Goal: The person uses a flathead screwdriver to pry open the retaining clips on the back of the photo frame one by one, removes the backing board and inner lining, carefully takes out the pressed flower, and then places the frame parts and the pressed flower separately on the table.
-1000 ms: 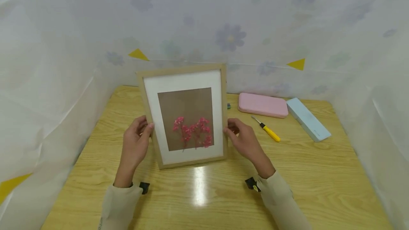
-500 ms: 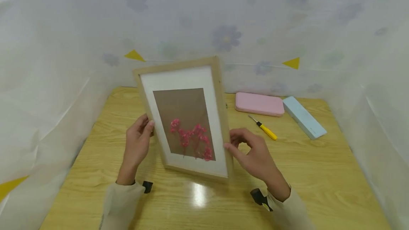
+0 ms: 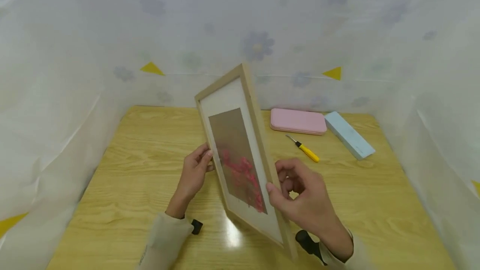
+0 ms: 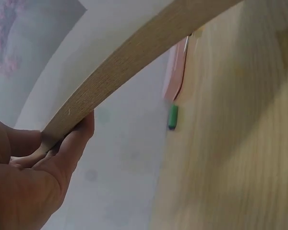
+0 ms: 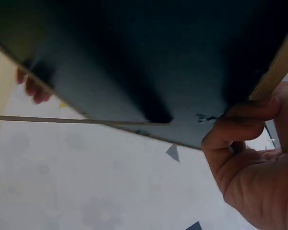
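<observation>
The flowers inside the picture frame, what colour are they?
The flowers are pinkish red, best seen in the head view.

Place: small sheeted-off tabletop booth; home, office or lab around it, can't tell.
Back sheet (image 3: 210, 49): pale, faded flower print (more makeshift than built).
Side sheets (image 3: 52, 95): whitish, creased, flanking the table.
Yellow triangles (image 3: 332, 73): on the sheeting, back and sides.
Tabletop (image 3: 150, 136): yellowish wood grain, bright glare patch.
Desk-type stuff: picture frame (image 3: 230, 136), pink case (image 3: 298, 121), pale blue case (image 3: 349, 136), yellow-handled tool (image 3: 309, 153).
</observation>
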A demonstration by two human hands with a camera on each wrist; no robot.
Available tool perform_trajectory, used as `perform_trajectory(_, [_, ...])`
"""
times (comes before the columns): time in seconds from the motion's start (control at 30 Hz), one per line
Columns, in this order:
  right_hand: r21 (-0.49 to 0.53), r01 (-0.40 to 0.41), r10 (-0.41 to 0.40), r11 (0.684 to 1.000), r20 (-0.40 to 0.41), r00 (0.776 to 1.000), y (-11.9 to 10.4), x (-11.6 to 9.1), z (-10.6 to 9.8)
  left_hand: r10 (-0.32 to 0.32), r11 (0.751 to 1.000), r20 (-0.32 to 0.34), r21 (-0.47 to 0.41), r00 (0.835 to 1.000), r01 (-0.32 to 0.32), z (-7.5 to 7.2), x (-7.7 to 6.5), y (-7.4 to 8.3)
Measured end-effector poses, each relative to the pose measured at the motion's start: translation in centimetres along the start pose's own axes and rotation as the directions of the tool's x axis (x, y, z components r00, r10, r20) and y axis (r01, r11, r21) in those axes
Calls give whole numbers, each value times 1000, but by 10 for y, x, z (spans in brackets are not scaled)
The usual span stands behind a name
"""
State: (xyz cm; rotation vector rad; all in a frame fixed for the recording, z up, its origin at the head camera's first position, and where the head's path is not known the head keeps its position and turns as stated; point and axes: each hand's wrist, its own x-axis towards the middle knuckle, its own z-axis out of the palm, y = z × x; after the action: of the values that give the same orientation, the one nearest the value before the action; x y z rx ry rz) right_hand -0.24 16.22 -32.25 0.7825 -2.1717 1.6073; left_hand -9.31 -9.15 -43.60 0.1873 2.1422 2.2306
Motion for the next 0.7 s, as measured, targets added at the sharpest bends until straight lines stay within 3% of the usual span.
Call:
perform_trajectory(0.17, [-63, -124, 124, 990, -18, 992, -15, -1, -6, -54, 995, 106, -82, 993, 62, 30, -2, -16])
perform_trajectory(0.3, [-121, -84, 77, 989, -56, 995, -17, -1, -11, -103, 991, 250, -52, 963, 120, 50, -6, -24])
perform_trajectory(0.4, [-180, -23, 10, 983, -72, 997, -15, 0, -14, -148, 989, 338, 71, 929, 132, 56, -5, -25])
perform_trajectory(0.47, [-210, -17, 4, 978, -64, 998, -15, 1, -15, -166, 978, 320, 178, 933, 113, 54, -2, -20])
perform_trajectory(0.57, [-255, -63, 55, 965, -39, 998, -17, 1, -15, -157, 960, 205, 263, 966, 100, 43, 0, -2])
perform_trajectory(0.63, [-294, -83, 79, 952, -27, 997, -19, 1, -14, -138, 964, 143, 245, 980, 100, 36, -3, 17])
perform_trajectory(0.7, [-347, -93, 91, 933, -23, 996, -21, 2, -12, -128, 976, 145, 193, 981, 99, 32, -9, 37])
